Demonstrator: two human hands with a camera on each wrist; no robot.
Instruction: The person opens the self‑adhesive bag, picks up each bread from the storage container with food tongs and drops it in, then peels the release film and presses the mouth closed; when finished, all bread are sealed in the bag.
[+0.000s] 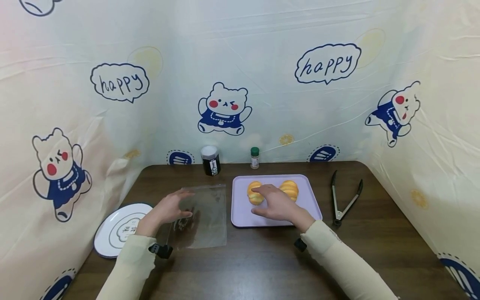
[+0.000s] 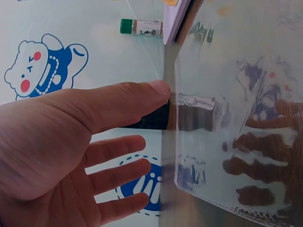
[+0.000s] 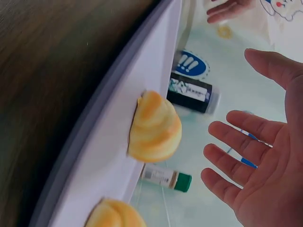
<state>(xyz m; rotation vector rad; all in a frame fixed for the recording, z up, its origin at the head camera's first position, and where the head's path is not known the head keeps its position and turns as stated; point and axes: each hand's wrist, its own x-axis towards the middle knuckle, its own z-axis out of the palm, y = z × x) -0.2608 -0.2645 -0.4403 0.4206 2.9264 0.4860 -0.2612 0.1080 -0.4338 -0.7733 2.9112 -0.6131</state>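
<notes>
My left hand (image 1: 170, 207) hovers at the left side of a clear plastic sheet (image 1: 206, 216) that lies on the table. In the left wrist view its fingers (image 2: 118, 170) are spread and hold nothing; the shiny sheet (image 2: 203, 142) is beyond the fingertips. Over a lavender tray (image 1: 240, 216) hangs my right hand (image 1: 275, 203), its fingers relaxed and apart. Two golden bread rolls lie on the tray: the left roll (image 1: 255, 196) is partly covered by the hand in the head view, the right roll (image 1: 290, 189) sits just beyond it. The right wrist view shows one roll (image 3: 156, 127) whole.
A white plate (image 1: 108, 233) lies at the left, partly under the left forearm in view. Black-tipped tongs (image 1: 337, 212) lie spread at the right. At the back stand a dark jar (image 1: 211, 162) with a pale lid and a small green-capped bottle (image 1: 255, 159). Printed cloth walls surround the table.
</notes>
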